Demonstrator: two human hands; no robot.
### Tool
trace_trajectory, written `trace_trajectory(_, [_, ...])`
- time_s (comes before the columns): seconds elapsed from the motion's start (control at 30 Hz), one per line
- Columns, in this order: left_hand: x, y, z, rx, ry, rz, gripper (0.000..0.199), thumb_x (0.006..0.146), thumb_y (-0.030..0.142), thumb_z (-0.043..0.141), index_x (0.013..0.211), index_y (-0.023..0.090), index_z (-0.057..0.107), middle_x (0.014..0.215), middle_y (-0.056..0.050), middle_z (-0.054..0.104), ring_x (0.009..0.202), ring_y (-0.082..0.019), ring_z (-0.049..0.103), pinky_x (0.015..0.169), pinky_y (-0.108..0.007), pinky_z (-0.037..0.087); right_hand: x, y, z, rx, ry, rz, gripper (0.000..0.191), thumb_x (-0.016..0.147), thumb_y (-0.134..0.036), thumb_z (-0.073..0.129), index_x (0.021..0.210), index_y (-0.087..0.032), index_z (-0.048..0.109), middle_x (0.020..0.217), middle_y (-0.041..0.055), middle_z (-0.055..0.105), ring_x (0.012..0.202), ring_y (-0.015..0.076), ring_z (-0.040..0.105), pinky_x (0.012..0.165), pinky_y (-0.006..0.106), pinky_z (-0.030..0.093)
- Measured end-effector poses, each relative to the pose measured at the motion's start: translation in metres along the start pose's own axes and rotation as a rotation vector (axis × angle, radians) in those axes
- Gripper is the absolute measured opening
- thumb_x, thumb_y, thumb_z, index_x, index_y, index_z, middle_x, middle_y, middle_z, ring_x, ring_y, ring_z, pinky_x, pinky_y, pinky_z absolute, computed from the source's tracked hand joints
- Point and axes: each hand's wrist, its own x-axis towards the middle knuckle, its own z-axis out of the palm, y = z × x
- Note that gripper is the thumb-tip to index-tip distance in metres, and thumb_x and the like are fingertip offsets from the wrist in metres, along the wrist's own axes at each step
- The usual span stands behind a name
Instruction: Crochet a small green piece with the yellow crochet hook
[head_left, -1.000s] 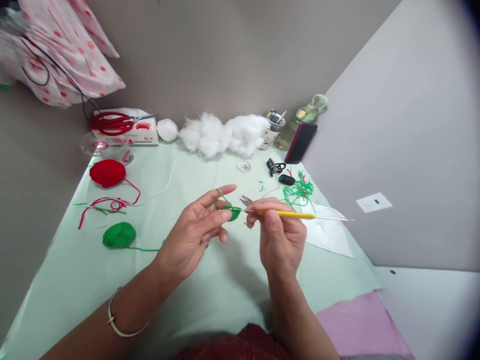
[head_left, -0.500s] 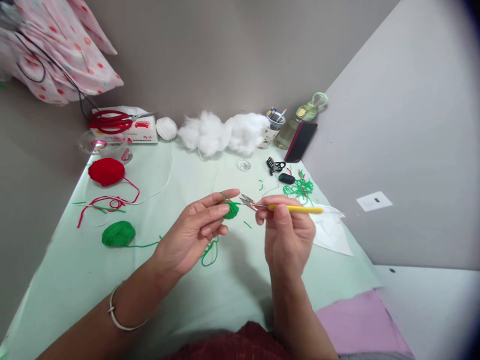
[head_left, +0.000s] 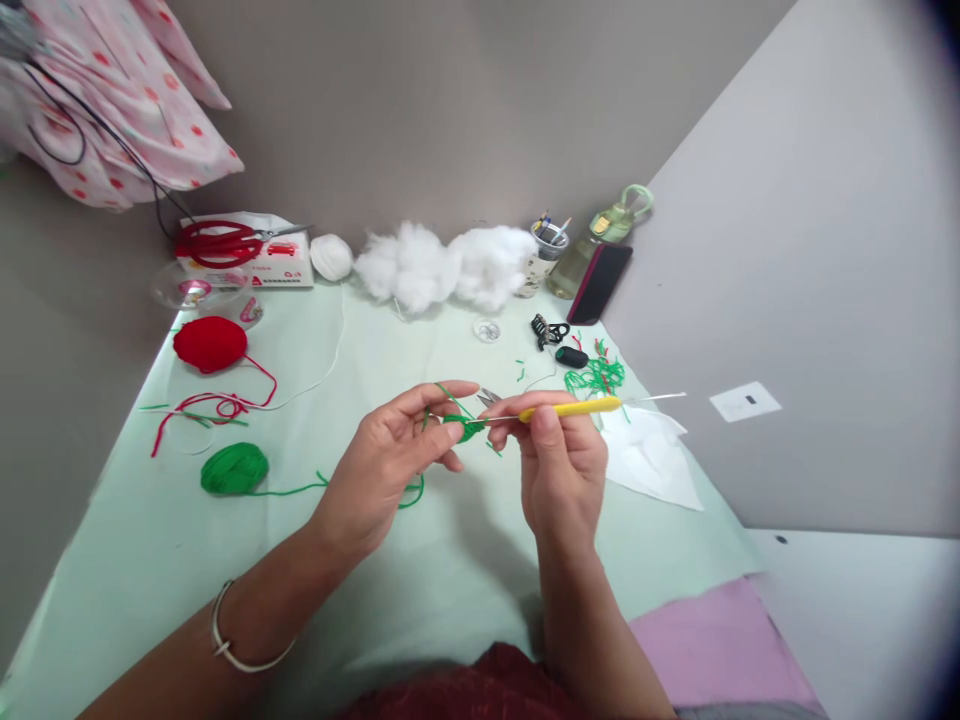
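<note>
Between thumb and fingers, my left hand (head_left: 397, 450) pinches a small green crochet piece (head_left: 466, 430). A green strand runs up from it over my raised index finger. My right hand (head_left: 559, 450) grips a crochet hook (head_left: 574, 409) by its yellow handle, its metal shaft pointing left into the green piece. The hook's tip is too small to make out among the stitches. Behind my right fingers lie small scissors (head_left: 489, 398), mostly hidden. From the green yarn ball (head_left: 235, 469) on the left, a strand leads toward my left hand.
A red yarn ball (head_left: 210, 344), white yarn ball (head_left: 331, 258) and white stuffing (head_left: 442, 265) lie toward the back. Red-handled scissors (head_left: 219, 244) rest on a box. At right are a bottle (head_left: 577, 265), phone (head_left: 600, 284), hair clip (head_left: 550, 331) and green yarn scraps (head_left: 596, 378).
My right hand has moved left with the crochet hook, whose shaft now reaches into the green piece. My left hand has tilted the piece, and the strand over its index finger shows more.
</note>
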Motion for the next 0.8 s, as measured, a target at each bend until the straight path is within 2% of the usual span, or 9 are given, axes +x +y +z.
trace_trajectory(0.07, [-0.001, -0.001, 0.001, 0.04, 0.03, 0.028, 0.026, 0.087, 0.027, 0.082, 0.112, 0.028, 0.084, 0.093, 0.001, 0.065, 0.075, -0.012, 0.06, 0.069, -0.023, 0.056, -0.003, 0.0, 0.0, -0.132, -0.002, -0.1, 0.02, 0.107, -0.026, 0.053, 0.1, -0.023, 0.072, 0.091, 0.0033, 0.078, 0.069, 0.0147, 0.071, 0.064, 0.031, 0.06])
trace_trajectory(0.17, [-0.002, -0.005, 0.004, 0.065, 0.087, 0.072, 0.03, 0.085, 0.024, 0.084, 0.115, 0.028, 0.083, 0.087, 0.003, 0.061, 0.067, -0.009, 0.055, 0.07, -0.023, 0.056, -0.01, 0.005, 0.002, -0.43, -0.059, -0.401, 0.024, 0.105, -0.014, 0.054, 0.115, -0.025, 0.072, 0.095, 0.0042, 0.079, 0.078, 0.0166, 0.073, 0.071, 0.033, 0.062])
trace_trajectory(0.27, [-0.002, -0.006, 0.006, -0.059, 0.047, 0.017, 0.042, 0.084, 0.024, 0.086, 0.125, 0.027, 0.078, 0.082, 0.005, 0.061, 0.063, -0.007, 0.049, 0.068, -0.021, 0.055, -0.015, 0.011, 0.004, -0.678, -0.07, -0.666, 0.033, 0.098, -0.009, 0.064, 0.124, -0.028, 0.073, 0.102, 0.0065, 0.079, 0.088, 0.0191, 0.073, 0.078, 0.035, 0.063])
trace_trajectory(0.33, [0.0, -0.004, 0.005, -0.181, -0.018, -0.106, 0.045, 0.085, 0.026, 0.086, 0.129, 0.023, 0.076, 0.068, 0.008, 0.053, 0.054, -0.005, 0.038, 0.064, -0.019, 0.053, -0.016, 0.01, 0.003, -0.694, -0.038, -0.641, 0.032, 0.097, -0.011, 0.067, 0.121, -0.03, 0.076, 0.105, 0.0066, 0.079, 0.09, 0.0201, 0.074, 0.079, 0.036, 0.063])
trace_trajectory(0.43, [0.001, 0.002, 0.002, -0.283, -0.062, -0.21, 0.04, 0.085, 0.025, 0.086, 0.124, 0.018, 0.079, 0.059, 0.011, 0.039, 0.049, -0.004, 0.021, 0.058, -0.017, 0.049, -0.01, 0.004, 0.001, -0.387, 0.016, -0.376, 0.023, 0.103, -0.018, 0.059, 0.111, -0.028, 0.078, 0.094, 0.0045, 0.078, 0.078, 0.0188, 0.072, 0.071, 0.037, 0.061])
trace_trajectory(0.5, [0.001, 0.005, 0.001, -0.283, -0.07, -0.181, 0.038, 0.084, 0.023, 0.085, 0.122, 0.019, 0.081, 0.062, 0.01, 0.044, 0.048, -0.003, 0.022, 0.057, -0.017, 0.049, -0.005, 0.001, 0.0, -0.166, 0.024, -0.215, 0.022, 0.105, -0.023, 0.057, 0.103, -0.027, 0.079, 0.087, 0.003, 0.076, 0.069, 0.0165, 0.067, 0.063, 0.035, 0.058])
trace_trajectory(0.57, [0.001, 0.004, 0.002, -0.227, -0.074, -0.141, 0.037, 0.084, 0.023, 0.085, 0.121, 0.022, 0.081, 0.073, 0.006, 0.057, 0.049, -0.002, 0.032, 0.058, -0.019, 0.05, -0.001, 0.0, 0.002, -0.09, -0.016, -0.133, 0.02, 0.104, -0.025, 0.06, 0.1, -0.026, 0.079, 0.087, 0.0027, 0.076, 0.069, 0.0156, 0.065, 0.061, 0.032, 0.056])
trace_trajectory(0.7, [0.0, -0.004, 0.005, -0.087, 0.013, -0.052, 0.041, 0.083, 0.028, 0.088, 0.124, 0.027, 0.081, 0.09, 0.001, 0.066, 0.061, -0.006, 0.056, 0.058, -0.019, 0.049, -0.007, 0.005, 0.008, -0.292, -0.025, -0.233, 0.021, 0.102, -0.018, 0.062, 0.106, -0.028, 0.079, 0.092, 0.0022, 0.078, 0.074, 0.0161, 0.068, 0.067, 0.033, 0.059])
trace_trajectory(0.8, [0.0, -0.006, 0.006, -0.158, 0.025, -0.046, 0.043, 0.082, 0.028, 0.09, 0.124, 0.025, 0.081, 0.08, 0.003, 0.064, 0.055, -0.004, 0.044, 0.058, -0.018, 0.047, -0.015, 0.01, 0.01, -0.533, -0.001, -0.489, 0.031, 0.098, -0.012, 0.067, 0.12, -0.032, 0.077, 0.106, 0.0049, 0.079, 0.088, 0.0197, 0.074, 0.076, 0.037, 0.063])
